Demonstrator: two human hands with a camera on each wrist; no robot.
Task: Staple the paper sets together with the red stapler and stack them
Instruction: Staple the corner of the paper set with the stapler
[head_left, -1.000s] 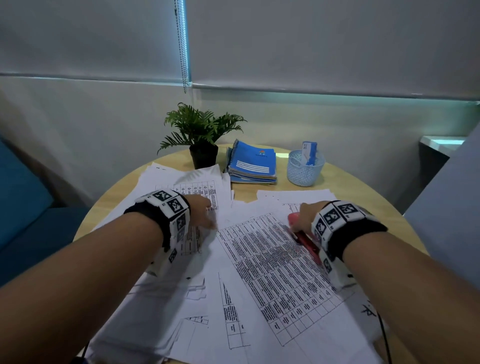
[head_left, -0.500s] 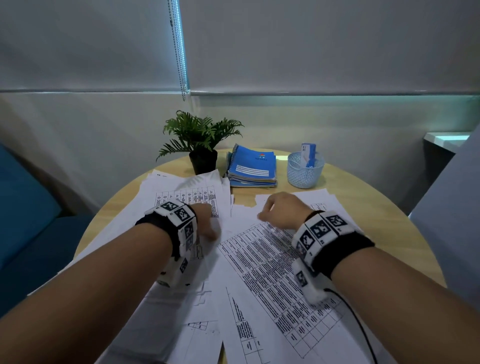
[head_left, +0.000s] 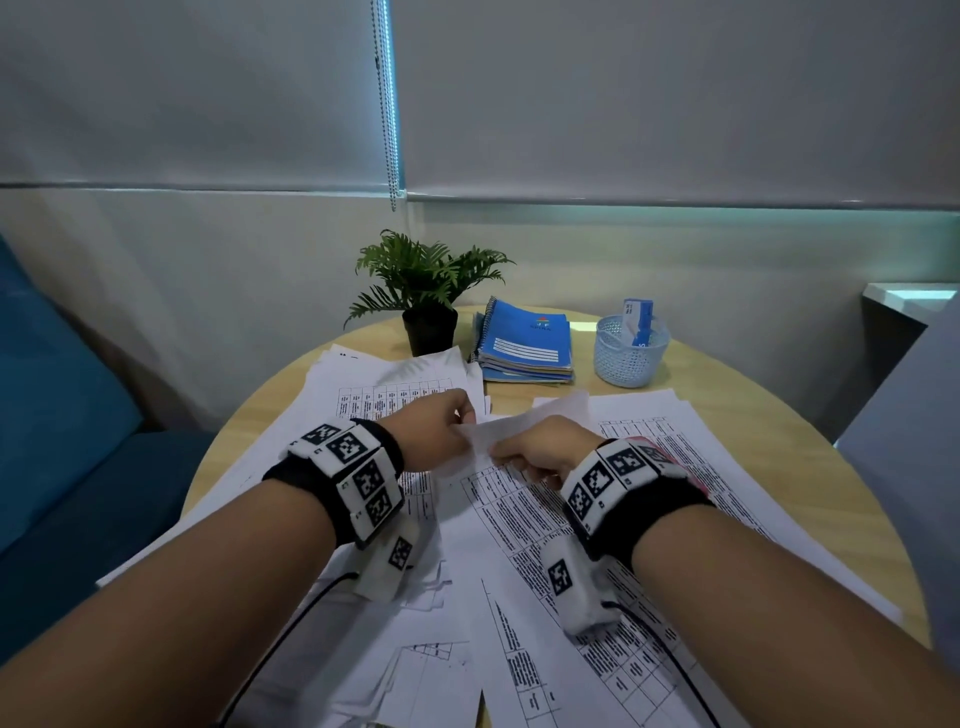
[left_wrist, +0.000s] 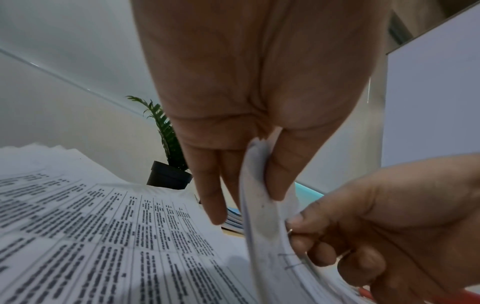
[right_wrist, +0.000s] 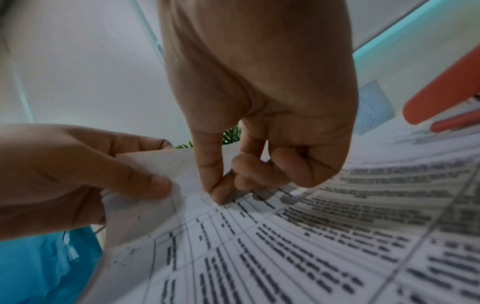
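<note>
Hands (head_left: 436, 436) now pinch paper set's (head_left: 498, 431) lifted corner together.

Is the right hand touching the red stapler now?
Apart. The right wrist view shows the right hand pinching the paper set, with the red stapler lying off to the side.

round wooden table (head_left: 737, 410) | loose printed paper sheets (head_left: 649, 519) spread over most of top | potted plant (head_left: 428, 291) at far edge | blue notebook stack (head_left: 524, 343) beside it | mesh basket (head_left: 629, 353) right of notebooks | red stapler (right_wrist: 441, 96) on papers
</note>
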